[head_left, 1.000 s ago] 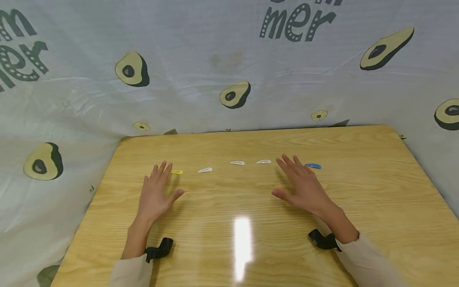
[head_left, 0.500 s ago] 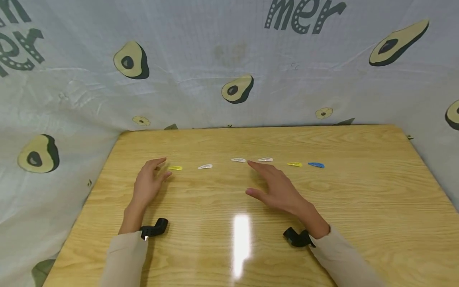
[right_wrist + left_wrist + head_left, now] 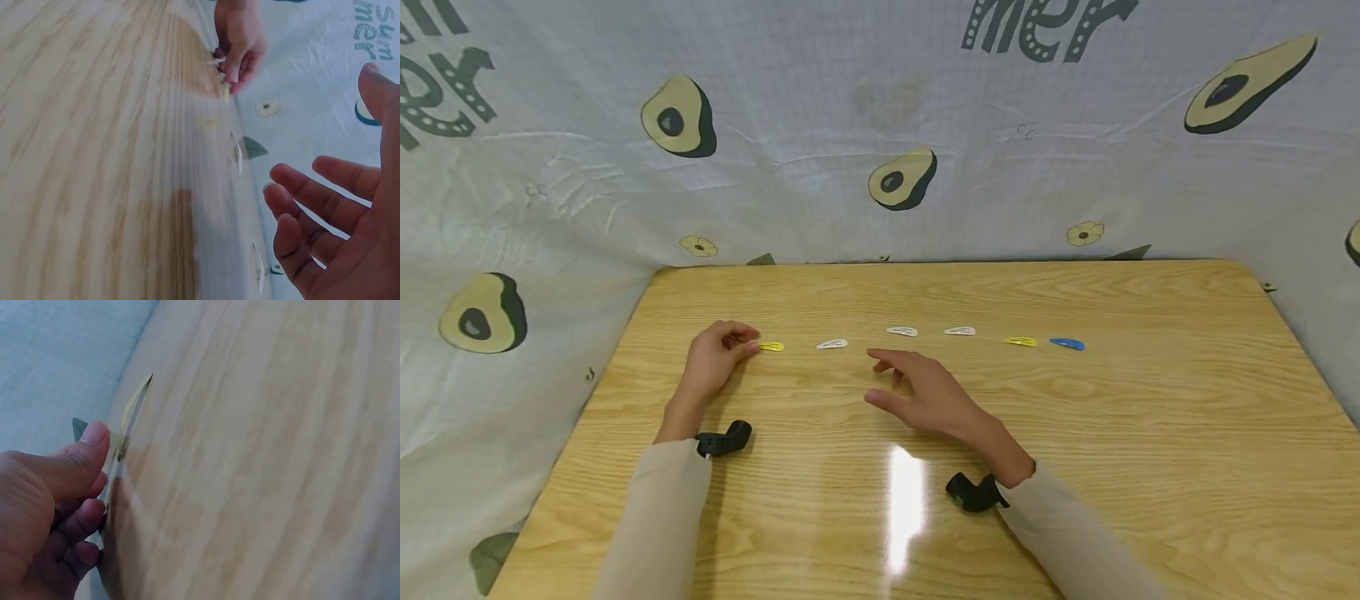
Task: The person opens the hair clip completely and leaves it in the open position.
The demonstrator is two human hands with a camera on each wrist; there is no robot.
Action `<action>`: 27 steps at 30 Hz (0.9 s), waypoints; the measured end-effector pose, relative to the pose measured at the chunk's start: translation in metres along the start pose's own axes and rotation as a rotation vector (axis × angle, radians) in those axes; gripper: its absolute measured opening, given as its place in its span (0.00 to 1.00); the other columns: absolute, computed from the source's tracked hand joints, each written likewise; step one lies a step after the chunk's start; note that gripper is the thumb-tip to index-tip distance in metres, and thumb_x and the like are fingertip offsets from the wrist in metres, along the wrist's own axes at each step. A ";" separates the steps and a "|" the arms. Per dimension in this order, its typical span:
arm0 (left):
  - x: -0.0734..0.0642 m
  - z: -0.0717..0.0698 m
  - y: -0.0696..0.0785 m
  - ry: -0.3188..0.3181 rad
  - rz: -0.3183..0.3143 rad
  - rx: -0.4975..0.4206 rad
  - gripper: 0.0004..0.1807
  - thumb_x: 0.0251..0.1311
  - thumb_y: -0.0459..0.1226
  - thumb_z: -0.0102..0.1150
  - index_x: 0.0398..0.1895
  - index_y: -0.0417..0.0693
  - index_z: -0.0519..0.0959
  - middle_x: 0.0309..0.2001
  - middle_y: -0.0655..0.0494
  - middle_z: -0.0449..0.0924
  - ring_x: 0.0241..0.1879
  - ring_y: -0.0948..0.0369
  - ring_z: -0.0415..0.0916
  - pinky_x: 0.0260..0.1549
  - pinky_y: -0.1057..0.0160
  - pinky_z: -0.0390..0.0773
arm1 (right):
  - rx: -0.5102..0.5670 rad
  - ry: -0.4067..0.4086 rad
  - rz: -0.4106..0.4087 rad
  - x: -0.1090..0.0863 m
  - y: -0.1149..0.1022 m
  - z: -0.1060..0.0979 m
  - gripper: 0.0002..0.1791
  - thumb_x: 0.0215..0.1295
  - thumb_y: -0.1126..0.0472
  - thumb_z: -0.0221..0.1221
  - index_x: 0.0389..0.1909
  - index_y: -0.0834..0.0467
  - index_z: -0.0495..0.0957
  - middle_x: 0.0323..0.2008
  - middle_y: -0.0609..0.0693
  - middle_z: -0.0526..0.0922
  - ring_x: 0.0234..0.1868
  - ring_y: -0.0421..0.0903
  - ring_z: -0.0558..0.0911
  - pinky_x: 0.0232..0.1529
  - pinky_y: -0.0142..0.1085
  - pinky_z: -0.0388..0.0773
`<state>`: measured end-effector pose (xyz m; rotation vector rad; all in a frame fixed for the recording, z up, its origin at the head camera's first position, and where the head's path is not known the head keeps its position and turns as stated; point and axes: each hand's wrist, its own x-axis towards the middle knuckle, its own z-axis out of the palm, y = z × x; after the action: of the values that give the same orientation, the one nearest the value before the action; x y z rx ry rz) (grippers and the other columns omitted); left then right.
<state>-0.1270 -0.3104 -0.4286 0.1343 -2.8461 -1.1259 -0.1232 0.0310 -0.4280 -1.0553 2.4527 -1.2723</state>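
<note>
My left hand (image 3: 711, 362) is at the far left of a row of snap hair clips, its thumb and index finger closed at the near end of a yellow hair clip (image 3: 772, 346). In the left wrist view, this yellow clip (image 3: 132, 412) sticks out past the thumb tip, its pointed end free. My right hand (image 3: 925, 392) hovers over the table with fingers loosely bent and apart, holding nothing. Just beyond it lie a white hair clip (image 3: 832, 343) to the left and another white hair clip (image 3: 902, 331) behind.
Farther right in the row are a third white hair clip (image 3: 959, 331), a second yellow hair clip (image 3: 1021, 341) and a blue hair clip (image 3: 1067, 342). The wooden table (image 3: 1150, 433) ends at a printed cloth (image 3: 805, 125) behind and at the sides.
My left hand has gone from spread fingers to thumb and index together at the yellow clip. My right hand has moved left, uncovering the right-hand yellow clip. The clips stay in their row.
</note>
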 end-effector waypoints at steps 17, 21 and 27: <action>0.013 -0.006 0.002 -0.121 0.002 0.029 0.07 0.60 0.31 0.63 0.38 0.34 0.81 0.33 0.46 0.71 0.31 0.53 0.66 0.33 0.57 0.66 | 0.057 -0.074 0.015 0.044 -0.015 0.029 0.32 0.67 0.43 0.56 0.66 0.57 0.69 0.47 0.51 0.81 0.24 0.37 0.76 0.33 0.33 0.74; 0.014 -0.008 0.002 -0.143 -0.001 0.033 0.06 0.60 0.31 0.63 0.36 0.34 0.81 0.33 0.47 0.71 0.32 0.53 0.66 0.34 0.57 0.66 | 0.039 -0.085 0.024 0.052 -0.018 0.032 0.32 0.67 0.42 0.56 0.65 0.56 0.70 0.46 0.50 0.81 0.24 0.36 0.76 0.32 0.32 0.74; 0.013 -0.012 0.002 -0.179 0.015 0.069 0.06 0.61 0.32 0.62 0.35 0.35 0.81 0.34 0.47 0.72 0.33 0.53 0.67 0.35 0.56 0.66 | 0.068 -0.112 0.044 0.065 -0.024 0.039 0.32 0.67 0.42 0.56 0.65 0.58 0.69 0.47 0.51 0.81 0.27 0.36 0.77 0.34 0.31 0.74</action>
<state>-0.1389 -0.3186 -0.4185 0.0167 -3.0377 -1.0895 -0.1411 -0.0466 -0.4241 -1.0210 2.3206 -1.2389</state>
